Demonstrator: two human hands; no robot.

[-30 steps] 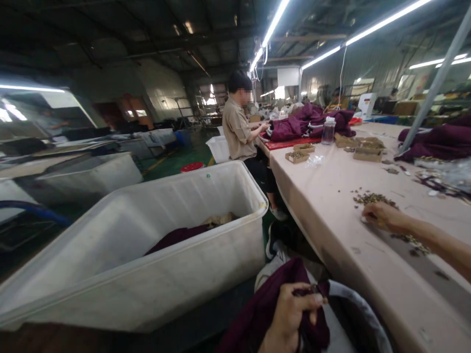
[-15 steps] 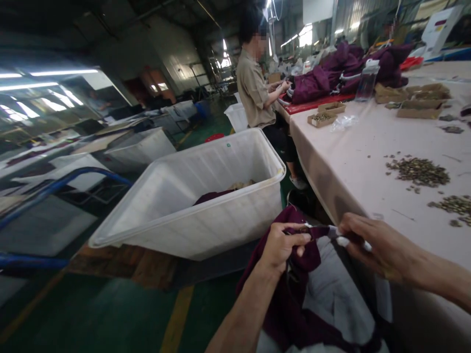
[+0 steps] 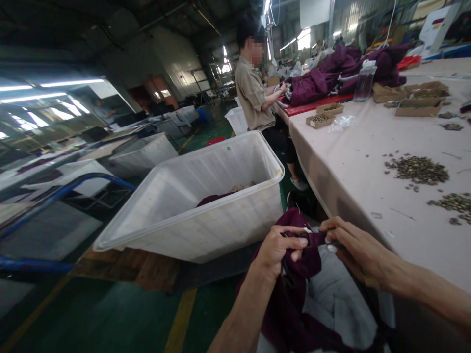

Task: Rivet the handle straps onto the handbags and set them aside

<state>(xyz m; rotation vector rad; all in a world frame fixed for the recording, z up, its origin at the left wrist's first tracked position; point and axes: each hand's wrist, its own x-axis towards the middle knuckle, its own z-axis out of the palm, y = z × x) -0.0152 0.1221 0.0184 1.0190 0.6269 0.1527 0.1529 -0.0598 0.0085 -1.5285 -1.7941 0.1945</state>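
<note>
**Both grips on the maroon cloth, just off the worktop's near edge**

Landmark: the worktop (image 3: 351,171). The maroon cloth (image 3: 312,267) hangs just left of its near edge and lower than its surface, with pale grey cloth (image 3: 338,294) bunched against it.

Left grip (image 3: 276,249): thumb and forefinger pinch the maroon cloth at its upper end, other fingers curled. Right grip (image 3: 355,249): thumb and fingertips pressed together on the end of the short maroon strip (image 3: 315,239) that spans the gap between the hands. White patches show at the right fingertips; can't tell if that's tape or something held.

On the worktop: a heap of small metal pieces (image 3: 419,170), with a second heap (image 3: 456,202) nearer and to the right. Small cardboard boxes and a clear bottle (image 3: 365,81) sit toward its far end. Beyond the worktop's left side stands a big white bin (image 3: 235,223); a co-worker (image 3: 253,93) is seated at the far left corner.

Handling, my read: the left pinch should act as the anchor, with the right doing the fine work. Light tension, strip flat, no twist; fingertips close together for control. Loose cloth is best draped clear of the worktop edge, since its weight could tug the strip crooked.
</note>
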